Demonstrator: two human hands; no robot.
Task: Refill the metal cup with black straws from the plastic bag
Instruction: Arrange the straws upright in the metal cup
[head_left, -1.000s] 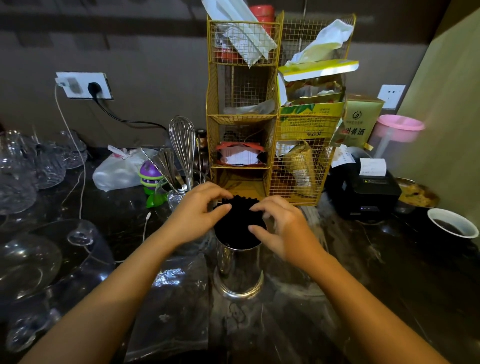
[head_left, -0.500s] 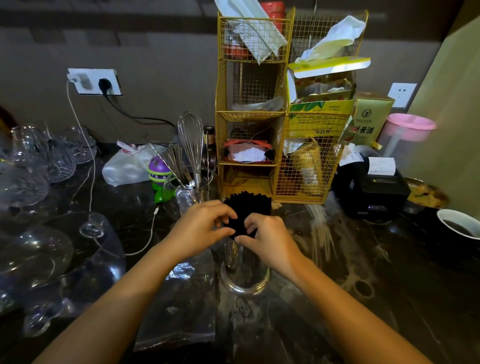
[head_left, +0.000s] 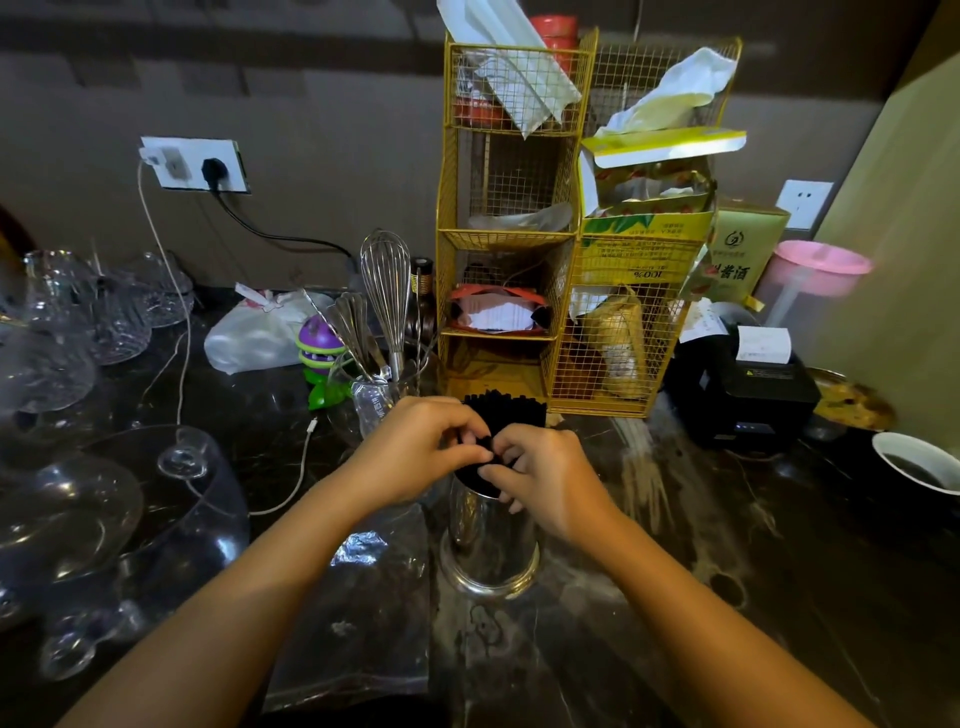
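On the dark marbled bench (head_left: 675, 649), the shiny cylindrical metal cup (head_left: 491, 540) stands upright holding a bundle of thin black straws (head_left: 511, 413), both hands' grips curled tight, left hand (head_left: 415, 449) and right hand (head_left: 545, 475) pinching straws above the rim, the flat clear plastic bag (head_left: 363, 613) lying just left of the cup.

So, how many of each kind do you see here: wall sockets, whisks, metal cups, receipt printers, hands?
Wall sockets: 2
Whisk: 1
Metal cup: 1
Receipt printer: 1
Hands: 2, the left hand and the right hand, both gripping the black straws
Total: 7
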